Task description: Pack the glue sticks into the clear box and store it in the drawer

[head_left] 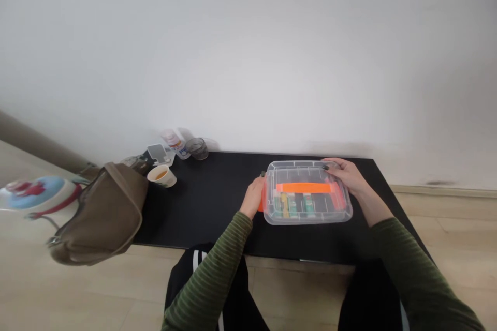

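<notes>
A clear plastic storage box [308,217] with an orange handle on its lid is at the right half of the black table. Through its walls I see small green, white and yellow packages, blurred by the plastic. My left hand [254,195] grips the box's left side, by an orange latch. Around the far right corner is my right hand [347,173], its thumb on the lid and its fingers partly hidden behind the rim. The lid lies on the box.
A paper cup [166,178] with orange-brown liquid stands on the left of the black table [202,207]. Behind it are a dark glass cup [197,149], a bottle [175,144] and a white stand [160,154]. A brown bag [104,217] hangs over the left edge. A wall runs behind.
</notes>
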### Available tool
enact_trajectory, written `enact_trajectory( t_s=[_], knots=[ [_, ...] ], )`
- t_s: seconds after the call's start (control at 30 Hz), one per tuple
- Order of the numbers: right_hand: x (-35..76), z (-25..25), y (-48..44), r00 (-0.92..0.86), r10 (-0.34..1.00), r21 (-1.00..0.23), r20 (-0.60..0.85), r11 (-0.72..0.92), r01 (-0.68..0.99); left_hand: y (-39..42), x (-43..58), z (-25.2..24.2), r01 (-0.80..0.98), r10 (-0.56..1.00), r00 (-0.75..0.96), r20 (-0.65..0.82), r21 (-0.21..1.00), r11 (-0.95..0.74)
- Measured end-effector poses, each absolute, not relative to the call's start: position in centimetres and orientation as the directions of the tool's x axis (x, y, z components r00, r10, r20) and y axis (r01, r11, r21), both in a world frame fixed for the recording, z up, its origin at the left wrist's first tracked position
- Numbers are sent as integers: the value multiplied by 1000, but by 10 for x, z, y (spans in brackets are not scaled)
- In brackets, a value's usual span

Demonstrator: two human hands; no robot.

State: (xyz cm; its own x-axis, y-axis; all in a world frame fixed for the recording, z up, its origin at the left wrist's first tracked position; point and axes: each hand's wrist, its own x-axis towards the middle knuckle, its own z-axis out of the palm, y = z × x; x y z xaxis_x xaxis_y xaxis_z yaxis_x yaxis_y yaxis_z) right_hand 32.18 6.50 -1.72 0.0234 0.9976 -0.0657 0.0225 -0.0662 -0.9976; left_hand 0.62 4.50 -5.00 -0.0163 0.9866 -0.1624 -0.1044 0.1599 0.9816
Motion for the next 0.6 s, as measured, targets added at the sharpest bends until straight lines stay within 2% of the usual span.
enact_trajectory(
  t_s=[0.13, 0.2, 0.37, 0.6],
  knots=[
    [318, -24, 70, -25, 998, -967, 63, 67, 245, 44, 8, -50, -89, 992, 25, -128, 988, 129],
    [317, -30, 70, -38, 995, -951, 87, 95, 295, 44, 10, -52, -83, 991, 33, -128, 988, 130],
    [316, -45, 71, -9, 995, -966, -95, -90, 241, 44, 12, -55, -69, 992, 33, -119, 990, 121],
    [312, -54, 67, 95, 994, -973, -51, -71, 219, 44, 15, -54, -100, 988, 59, -140, 984, 145]
  ],
)
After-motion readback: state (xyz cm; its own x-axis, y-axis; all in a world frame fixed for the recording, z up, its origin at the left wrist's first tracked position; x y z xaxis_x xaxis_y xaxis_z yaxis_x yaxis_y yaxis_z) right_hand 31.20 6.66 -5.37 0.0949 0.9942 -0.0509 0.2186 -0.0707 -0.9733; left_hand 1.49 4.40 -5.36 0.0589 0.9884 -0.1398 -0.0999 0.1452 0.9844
